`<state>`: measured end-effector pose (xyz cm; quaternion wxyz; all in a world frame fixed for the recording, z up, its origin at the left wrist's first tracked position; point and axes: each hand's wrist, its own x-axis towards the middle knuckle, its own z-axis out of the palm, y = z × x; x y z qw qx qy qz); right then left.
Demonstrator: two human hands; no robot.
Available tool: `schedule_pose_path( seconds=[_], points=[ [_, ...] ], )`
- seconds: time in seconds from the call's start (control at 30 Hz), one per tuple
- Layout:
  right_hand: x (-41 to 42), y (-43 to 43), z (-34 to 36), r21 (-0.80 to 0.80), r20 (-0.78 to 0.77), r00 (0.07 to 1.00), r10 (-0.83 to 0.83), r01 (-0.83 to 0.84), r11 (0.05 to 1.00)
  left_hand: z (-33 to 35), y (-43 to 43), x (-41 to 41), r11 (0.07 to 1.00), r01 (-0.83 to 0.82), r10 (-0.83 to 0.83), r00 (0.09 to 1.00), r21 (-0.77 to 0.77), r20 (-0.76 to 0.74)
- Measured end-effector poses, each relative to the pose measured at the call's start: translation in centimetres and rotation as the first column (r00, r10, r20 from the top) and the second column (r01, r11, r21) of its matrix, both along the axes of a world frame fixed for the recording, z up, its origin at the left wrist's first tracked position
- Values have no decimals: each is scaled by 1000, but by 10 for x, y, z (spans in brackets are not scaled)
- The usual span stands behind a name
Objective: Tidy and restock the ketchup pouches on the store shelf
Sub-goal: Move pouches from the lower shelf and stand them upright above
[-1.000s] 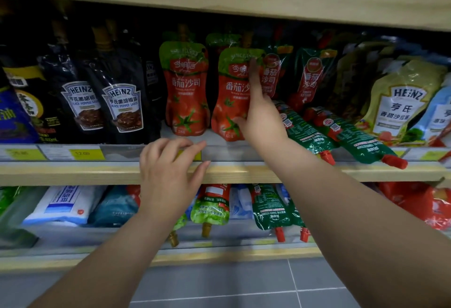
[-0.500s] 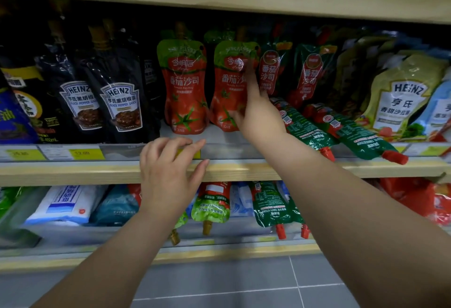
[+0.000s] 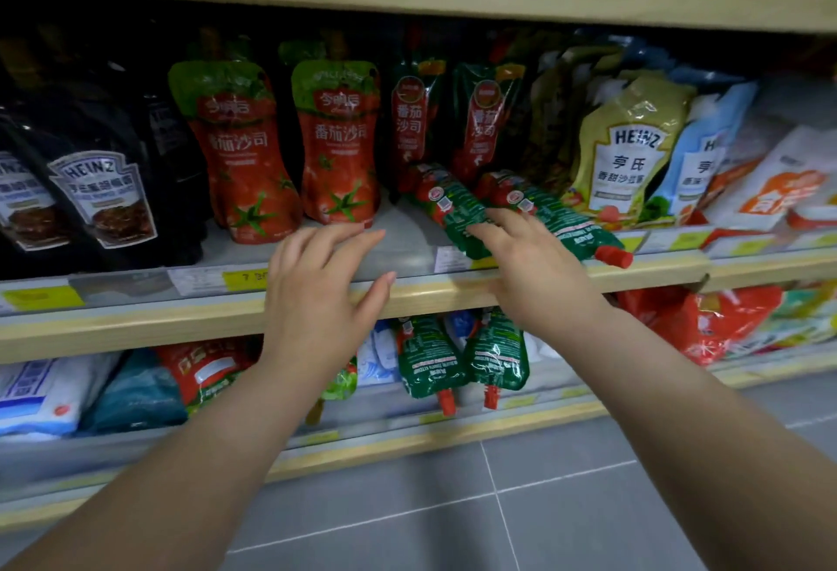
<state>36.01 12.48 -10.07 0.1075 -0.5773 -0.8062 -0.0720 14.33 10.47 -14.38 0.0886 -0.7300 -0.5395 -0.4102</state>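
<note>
Right hand (image 3: pixel 539 271) dropped from upright red pouch (image 3: pixel 339 149), fingers spread over glossy green pouch (image 3: pixel 457 212), left hand (image 3: pixel 321 294) splayed

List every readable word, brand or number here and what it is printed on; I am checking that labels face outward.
"HEINZ": black stand-up sauce pouch.
"HEINZ" and "亨氏": olive-green stand-up pouch.
"番茄沙司": two red tomato-printed upright pouches.
"番茄沙司": dark green-and-red upright pouch.
"7": yellow price tag; remaining digits hidden by the left hand.
Other price tags, green lying pouches: too blurred.

Shelf (image 3: pixel 453 294), ketchup pouches (image 3: pixel 339 140), perhaps sauces (image 3: pixel 102 199)
</note>
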Motion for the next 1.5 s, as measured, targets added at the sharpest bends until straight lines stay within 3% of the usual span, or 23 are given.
schedule_pose_path(
  seconds=[0.13,0.37,0.53,0.63,0.77,0.83,0.97,1.2,1.37,1.5],
  points=[
    [7,-4,3,76,-92,994,66,-59,995,8,6,19,994,95,-92,995,-55,49],
    [10,-17,23,410,-169,937,305,-215,887,28,22,50,946,268,-236,955,-181,180],
    [8,-16,48,479,-189,914,360,-234,846,43,31,63,951,292,-236,897,-101,374],
    [9,-11,51,527,-247,899,361,-188,829,52,36,65,948,296,-214,860,-113,463],
    [12,-7,32,633,-408,849,337,-3,774,64,42,67,953,283,-183,820,-107,543],
    [9,-5,15,590,-477,825,302,47,806,70,47,67,960,259,-159,821,-108,549],
    [-3,9,-2,328,-585,783,212,-11,945,78,61,66,966,218,-102,820,-142,563],
    [-23,40,5,199,-662,729,174,-52,979,84,70,60,947,245,-70,790,-209,610],
    [-24,51,-2,241,-648,743,169,-10,970,60,42,43,932,258,-103,863,-256,495],
    [-26,61,-4,232,-634,758,157,-7,973,25,13,13,984,47,-26,992,-173,126]
  ],
)
